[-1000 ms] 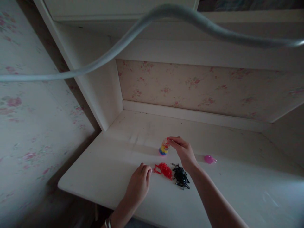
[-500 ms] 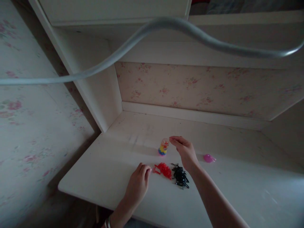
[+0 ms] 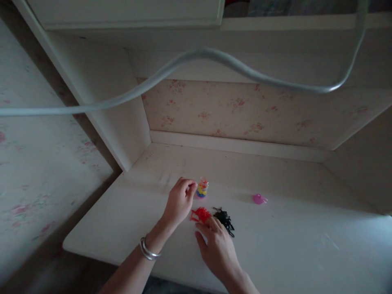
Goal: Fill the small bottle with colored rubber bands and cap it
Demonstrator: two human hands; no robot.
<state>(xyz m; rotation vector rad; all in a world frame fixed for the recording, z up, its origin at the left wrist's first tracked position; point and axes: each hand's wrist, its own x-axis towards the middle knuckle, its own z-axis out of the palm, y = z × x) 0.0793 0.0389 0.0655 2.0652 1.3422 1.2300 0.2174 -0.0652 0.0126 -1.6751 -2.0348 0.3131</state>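
Observation:
A small clear jar (image 3: 202, 188) stands upright on the desk, with yellow and blue colours low down and red pieces near its top. Just left of it is my left hand (image 3: 180, 201), fingers pinched together by the jar's side; whatever they hold is too small to make out. My right hand (image 3: 218, 247) reaches over the near edge of a pile of red rubber bands (image 3: 200, 214), thumb apart from the fingers. Its fingertips are at the red pile, and the hand partly covers a pile of black rubber bands (image 3: 226, 220).
A pink bird-shaped piece (image 3: 259, 199) lies to the right on the white desk (image 3: 294, 245). Across the upper view runs a pale cable (image 3: 208, 53), close to the camera. Side panels and a shelf enclose the back of the desk.
My left hand has moved from beside the red bands up to the jar. My right hand has come down from the jar to the red bands. The view has shifted slightly.

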